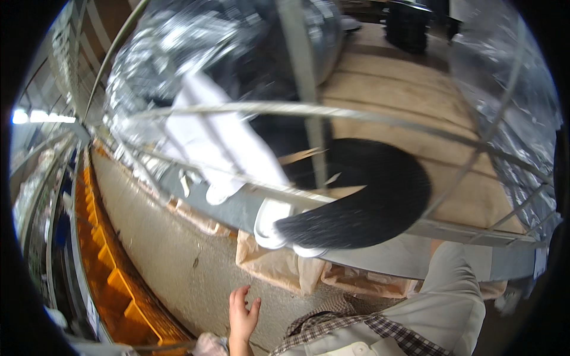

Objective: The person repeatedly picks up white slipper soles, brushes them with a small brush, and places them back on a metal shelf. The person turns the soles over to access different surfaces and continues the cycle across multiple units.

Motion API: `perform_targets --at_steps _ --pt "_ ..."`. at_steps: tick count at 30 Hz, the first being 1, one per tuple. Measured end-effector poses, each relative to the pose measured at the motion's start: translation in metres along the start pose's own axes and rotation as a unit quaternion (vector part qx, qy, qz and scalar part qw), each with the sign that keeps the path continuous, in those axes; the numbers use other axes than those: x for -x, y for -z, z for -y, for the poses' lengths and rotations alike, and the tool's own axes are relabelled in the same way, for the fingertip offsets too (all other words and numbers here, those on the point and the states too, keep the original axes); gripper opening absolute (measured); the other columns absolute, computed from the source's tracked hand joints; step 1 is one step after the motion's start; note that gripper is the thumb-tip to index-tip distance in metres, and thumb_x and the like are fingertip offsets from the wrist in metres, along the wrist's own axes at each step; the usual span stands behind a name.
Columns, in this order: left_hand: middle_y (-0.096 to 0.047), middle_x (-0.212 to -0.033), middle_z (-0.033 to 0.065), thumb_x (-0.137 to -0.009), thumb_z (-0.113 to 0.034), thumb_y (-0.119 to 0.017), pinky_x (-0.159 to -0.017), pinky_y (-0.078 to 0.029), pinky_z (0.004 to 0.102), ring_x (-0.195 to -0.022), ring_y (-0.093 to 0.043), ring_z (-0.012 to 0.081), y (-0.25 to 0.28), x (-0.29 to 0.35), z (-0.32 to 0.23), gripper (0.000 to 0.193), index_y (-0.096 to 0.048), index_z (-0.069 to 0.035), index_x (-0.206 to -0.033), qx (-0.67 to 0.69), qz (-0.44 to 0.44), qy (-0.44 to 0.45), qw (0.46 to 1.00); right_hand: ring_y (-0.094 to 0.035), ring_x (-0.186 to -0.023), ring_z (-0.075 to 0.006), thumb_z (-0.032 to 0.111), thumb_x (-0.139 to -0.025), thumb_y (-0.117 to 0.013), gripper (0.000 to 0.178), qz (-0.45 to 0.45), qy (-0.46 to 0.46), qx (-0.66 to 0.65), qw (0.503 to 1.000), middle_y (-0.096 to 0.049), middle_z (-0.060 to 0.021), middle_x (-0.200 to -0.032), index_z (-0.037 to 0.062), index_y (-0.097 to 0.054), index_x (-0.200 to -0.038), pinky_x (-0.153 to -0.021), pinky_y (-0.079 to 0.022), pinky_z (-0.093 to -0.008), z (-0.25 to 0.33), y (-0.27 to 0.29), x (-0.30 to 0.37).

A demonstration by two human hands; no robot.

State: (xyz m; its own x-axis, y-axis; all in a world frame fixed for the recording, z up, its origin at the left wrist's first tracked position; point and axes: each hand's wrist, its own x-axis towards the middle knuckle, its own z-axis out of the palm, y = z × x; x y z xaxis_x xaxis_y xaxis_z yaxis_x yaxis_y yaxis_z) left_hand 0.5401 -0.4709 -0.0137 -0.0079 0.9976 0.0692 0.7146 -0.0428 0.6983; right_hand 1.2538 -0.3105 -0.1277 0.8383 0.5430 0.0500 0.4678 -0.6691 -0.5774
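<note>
My left hand (242, 311) hangs low near the bottom edge, its fingers apart, and nothing is in it. A light grey sleeve (454, 288) reaches up on the right to the edge of a wire rack (380, 117). At its end only a small patch of my right hand (436, 244) shows; the fingers are hidden. Just above and left of that patch is a wide, curved black piece (386, 196) with fine ribs, blurred, its kind unclear. It hangs over the rack's front edge. Beside it lies a white sheet (222, 133), and below are white plastic cups or lids (272, 222).
Clear plastic-wrapped bundles (172, 53) fill the rack's left, with more plastic wrap (504, 89) at right. Brown cardboard (404, 95) lines its base. Paper-lined bins (285, 267) stand underneath. An orange rack (107, 261) runs along the left of the concrete floor (154, 231).
</note>
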Motion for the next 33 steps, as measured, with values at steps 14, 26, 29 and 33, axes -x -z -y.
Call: perform_targets --at_steps 14,26,29,33 --pt "-0.054 -0.119 0.0179 -0.081 -0.013 -0.067 -0.091 -0.046 0.0383 -0.107 -0.056 0.0323 0.041 0.018 0.039 0.042 -0.052 -0.003 -0.119 -0.005 0.086 -0.135 0.987 -0.061 -0.083 -0.0160 0.024 -0.096 -0.047 0.022 0.063 -0.141 -0.671 0.726 -0.062 -0.0045 -0.099 0.0083 -0.058 -0.106 -0.068 -0.054 -0.0275 0.024 0.063 0.121" --pt "-0.033 -0.142 0.0198 -0.077 -0.017 -0.076 -0.104 -0.035 0.0425 -0.129 -0.039 0.0321 0.032 0.040 0.007 0.099 -0.006 -0.006 -0.146 0.456 0.335 -0.236 0.790 -0.063 -0.085 -0.0194 0.015 -0.076 -0.066 0.024 0.269 0.025 -0.553 0.788 -0.063 -0.0101 -0.094 0.0044 -0.056 -0.095 -0.076 -0.053 -0.0327 0.100 0.179 0.575" --pt "-0.027 -0.138 0.0252 -0.080 -0.006 -0.063 -0.106 -0.034 0.0456 -0.130 -0.035 0.0351 0.036 0.055 0.004 0.087 -0.003 -0.001 -0.142 0.448 0.233 -0.090 0.858 -0.060 -0.078 -0.0162 0.016 -0.077 -0.070 0.018 0.302 0.147 -0.441 0.832 -0.059 -0.0060 -0.088 0.0058 -0.057 -0.085 -0.068 -0.051 -0.0288 0.132 0.157 0.619" --pt "-0.036 -0.133 0.0213 -0.088 -0.018 -0.055 -0.096 -0.047 0.0474 -0.119 -0.046 0.0350 0.052 0.065 0.013 0.069 -0.014 -0.007 -0.142 0.705 0.018 0.062 0.706 -0.052 -0.069 -0.0168 0.016 -0.079 -0.071 0.023 0.214 0.454 -0.283 0.817 -0.051 -0.0082 -0.087 0.0012 -0.055 -0.084 -0.060 -0.045 -0.0298 0.174 0.137 0.639"
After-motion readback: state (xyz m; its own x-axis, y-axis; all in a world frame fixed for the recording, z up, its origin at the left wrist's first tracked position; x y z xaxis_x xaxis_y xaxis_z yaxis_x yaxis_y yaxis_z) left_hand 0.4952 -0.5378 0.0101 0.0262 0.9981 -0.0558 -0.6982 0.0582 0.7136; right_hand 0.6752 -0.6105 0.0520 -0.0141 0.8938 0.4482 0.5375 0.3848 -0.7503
